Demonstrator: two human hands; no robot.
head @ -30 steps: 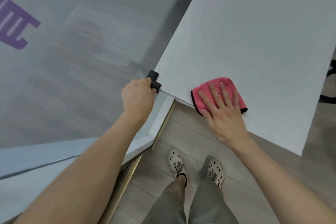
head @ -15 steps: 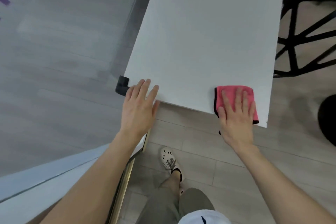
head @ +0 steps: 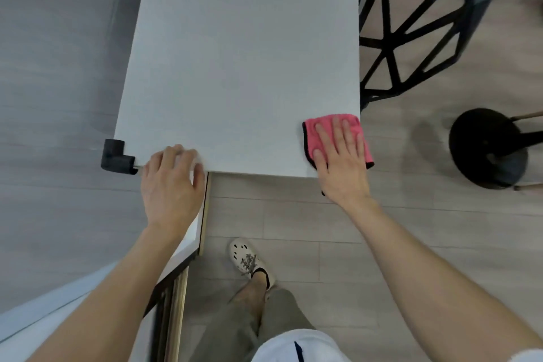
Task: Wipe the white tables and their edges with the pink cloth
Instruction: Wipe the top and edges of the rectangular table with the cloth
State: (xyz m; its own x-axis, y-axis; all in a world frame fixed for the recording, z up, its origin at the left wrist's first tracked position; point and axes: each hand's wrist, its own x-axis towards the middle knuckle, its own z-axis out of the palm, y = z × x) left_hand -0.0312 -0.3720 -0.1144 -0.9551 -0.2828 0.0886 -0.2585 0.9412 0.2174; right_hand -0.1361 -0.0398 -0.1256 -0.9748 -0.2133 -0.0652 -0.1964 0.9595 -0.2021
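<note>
A long white table (head: pixel 244 62) runs away from me. The folded pink cloth (head: pixel 318 126) with a dark hem lies on the table's near right corner, hanging slightly over the right edge. My right hand (head: pixel 340 161) presses flat on the cloth with straight fingers. My left hand (head: pixel 170 185) rests on the table's near left corner, fingers bent over the near edge, holding nothing. A black corner bracket (head: pixel 116 157) sits just left of that hand.
A glass wall (head: pixel 58 82) borders the table's left side. A black lattice chair (head: pixel 411 32) and a black round stool base (head: pixel 487 147) stand on the wood floor to the right. My legs and shoe (head: pixel 246 258) are below the near edge.
My right hand slid the pink cloth rightward along the near edge to the right corner. My left hand let go of the black bracket and moved right onto the table corner.
</note>
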